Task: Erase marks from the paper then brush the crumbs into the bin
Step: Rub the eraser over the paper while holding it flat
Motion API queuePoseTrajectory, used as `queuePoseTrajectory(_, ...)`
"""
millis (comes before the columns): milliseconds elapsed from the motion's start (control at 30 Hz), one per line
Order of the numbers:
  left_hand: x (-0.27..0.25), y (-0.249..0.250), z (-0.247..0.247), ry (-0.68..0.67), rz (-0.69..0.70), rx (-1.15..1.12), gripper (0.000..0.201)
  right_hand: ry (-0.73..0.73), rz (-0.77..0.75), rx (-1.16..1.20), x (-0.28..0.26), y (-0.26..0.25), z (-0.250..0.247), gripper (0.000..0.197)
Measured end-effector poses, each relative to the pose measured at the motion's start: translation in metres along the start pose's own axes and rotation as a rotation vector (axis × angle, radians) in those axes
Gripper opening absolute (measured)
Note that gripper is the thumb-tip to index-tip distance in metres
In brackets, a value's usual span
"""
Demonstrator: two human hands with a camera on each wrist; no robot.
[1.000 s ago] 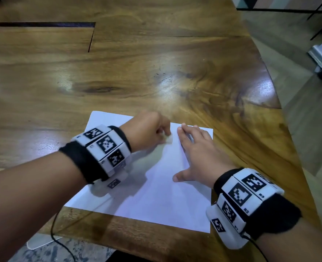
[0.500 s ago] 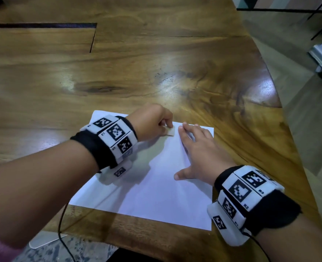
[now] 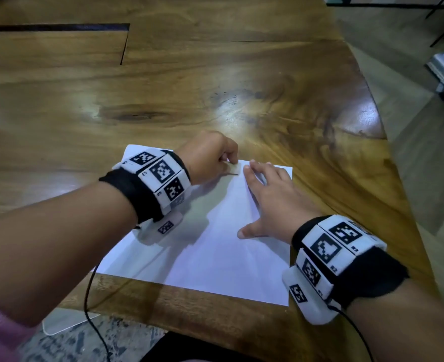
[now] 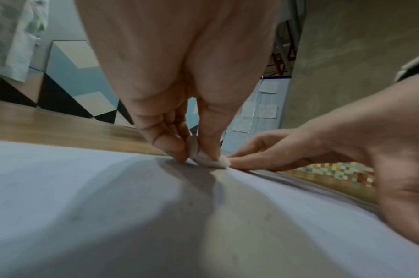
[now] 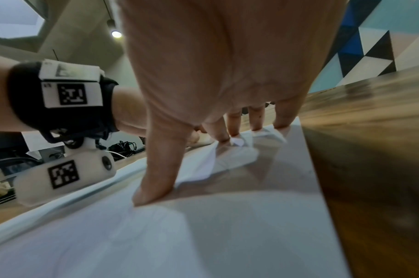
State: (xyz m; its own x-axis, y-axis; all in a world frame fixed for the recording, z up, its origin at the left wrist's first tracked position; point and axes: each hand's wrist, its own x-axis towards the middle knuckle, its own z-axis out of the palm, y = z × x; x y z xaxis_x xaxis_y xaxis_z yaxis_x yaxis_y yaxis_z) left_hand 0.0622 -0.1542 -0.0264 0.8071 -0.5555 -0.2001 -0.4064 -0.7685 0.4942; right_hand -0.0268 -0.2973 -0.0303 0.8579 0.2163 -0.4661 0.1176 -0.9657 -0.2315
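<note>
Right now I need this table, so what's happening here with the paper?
A person is rubbing out marks on a white sheet of paper lying on the wooden table. The left hand pinches a small white eraser and presses it on the paper near the far edge, next to a short dark mark. The right hand lies flat with its fingers spread, holding the sheet down. No bin is in view.
</note>
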Motion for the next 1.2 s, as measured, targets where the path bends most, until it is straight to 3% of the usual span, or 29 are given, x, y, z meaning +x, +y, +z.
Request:
queuePoseTrajectory(133,-0.015,-0.003,0.003,-0.013,-0.066,-0.022,0.010,0.011,0.005,0.008,0.001,0.001,0.002,0.121)
queuePoseTrajectory(233,-0.037,0.000,0.001,-0.224,-0.032,0.026,0.005,0.004,0.005,0.019,0.001,0.001,0.002,0.121)
queuePoseTrajectory(333,-0.050,-0.002,-0.001,-0.404,-0.003,0.082,0.015,0.000,-0.002,0.024,0.000,0.001,0.001,0.121)
queuePoseTrajectory(500,-0.013,-0.011,-0.011,-0.024,-0.031,0.001,0.016,-0.002,0.001,0.012,0.001,0.000,0.001,0.120)
queuePoseTrajectory(600,-0.004,-0.005,-0.002,0.034,-0.022,0.026,0.015,0.002,-0.002,0.019,0.000,0.000,0.001,0.120)
queuePoseTrajectory(667,-0.013,-0.002,0.002,-0.007,-0.015,0.025,0.014,0.012,-0.003,0.014,-0.001,0.001,0.001,0.120)
queuePoseTrajectory(800,-0.042,-0.006,0.003,-0.343,0.033,0.048,0.014,0.006,0.001,0.030,0.000,0.001,0.001,0.121)
queuePoseTrajectory(867,-0.039,-0.008,-0.001,-0.315,0.003,0.034,0.015,0.008,-0.002,0.043,0.001,0.002,0.002,0.121)
queuePoseTrajectory(967,-0.014,-0.011,-0.006,-0.019,-0.013,0.001,0.015,0.006,0.000,0.046,0.000,0.002,0.003,0.120)
queuePoseTrajectory(1033,-0.008,-0.010,-0.003,0.040,0.017,0.022,0.014,0.010,-0.002,0.036,0.001,0.002,0.003,0.120)
queuePoseTrajectory(1100,-0.020,-0.010,0.003,-0.032,0.045,0.010,0.012,0.007,-0.003,0.031,0.001,0.002,0.003,0.120)
queuePoseTrajectory(1200,-0.050,-0.010,0.007,-0.268,0.099,-0.005,0.013,0.006,-0.003,0.041,0.001,0.003,0.003,0.121)
